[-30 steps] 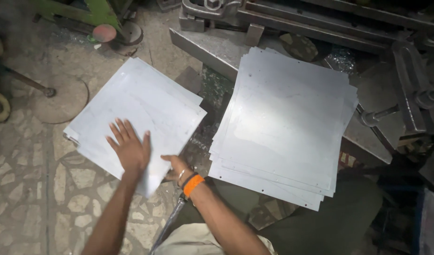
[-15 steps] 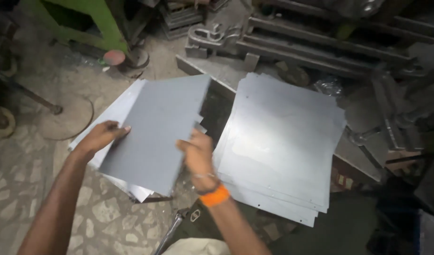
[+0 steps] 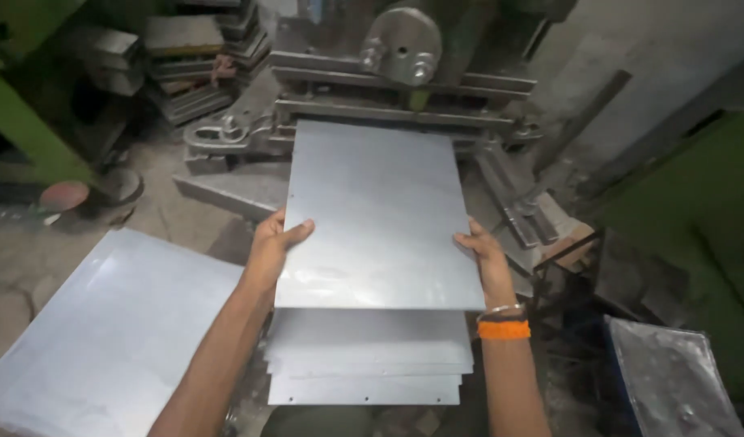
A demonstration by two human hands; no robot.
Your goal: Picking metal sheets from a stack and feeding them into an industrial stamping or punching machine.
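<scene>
Metal sheet [image 3: 380,214]: flat, grey, rectangular, held level above the stack of sheets [image 3: 368,364], whose near edges show just below it. Its far edge reaches toward the press machine [image 3: 404,73].

Left hand [image 3: 276,243]: on the left edge of the metal sheet, fingers [image 3: 295,232] closed over the top face, gripping the sheet.

Right hand [image 3: 481,251]: on the right edge of the metal sheet, fingers curled around the edge, gripping the sheet. An orange wristband [image 3: 503,329] sits on the wrist, with a thin bangle just above it.

Stack of sheets: several like grey sheets, lying directly beneath the metal sheet, edges slightly stepped; small holes show along the nearest edge.

Second pile of sheets [image 3: 105,332]: lying on the floor to the left of the stack of sheets, apart from it.

Press machine: dark steel bars and a round disc, beyond the metal sheet.

Green frame [image 3: 20,121]: far left of the press machine.
</scene>
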